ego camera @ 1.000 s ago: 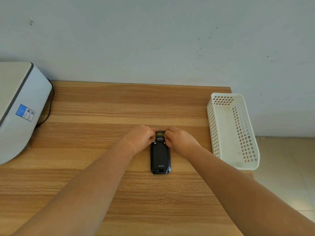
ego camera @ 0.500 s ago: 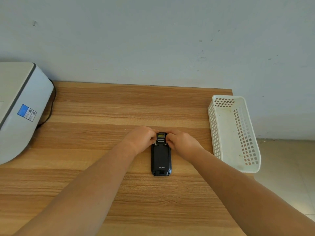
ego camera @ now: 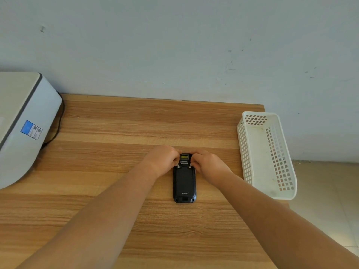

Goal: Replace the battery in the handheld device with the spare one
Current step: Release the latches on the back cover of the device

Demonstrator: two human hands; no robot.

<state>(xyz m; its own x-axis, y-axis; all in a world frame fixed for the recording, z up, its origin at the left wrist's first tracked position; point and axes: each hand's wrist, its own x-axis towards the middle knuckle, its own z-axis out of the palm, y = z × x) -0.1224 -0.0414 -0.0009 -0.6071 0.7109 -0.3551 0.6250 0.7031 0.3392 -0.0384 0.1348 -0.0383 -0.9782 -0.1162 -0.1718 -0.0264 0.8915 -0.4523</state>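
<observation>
Handheld device (ego camera: 184, 181) lying flat and face down on the wooden table (ego camera: 116, 133), about midway between the left and right edges, nearer to the front edge than to the wall edge, long axis pointing at the wall. Back side up, probably so that the battery cover is reachable. Left hand (ego camera: 162, 159) and right hand (ego camera: 208, 165) pressed to the two sides of the far end, fingertips curled in beside the two small screws or latches there; likely releasing the cover. Fingers bent, pinching the device's top end, not open. Both forearms stretched forward and converging, wrists low over the table. White basket (ego camera: 272, 181) at the right edge, looking empty. Spare battery not visible. Grey machine (ego camera: 25, 123) at the left edge.
</observation>
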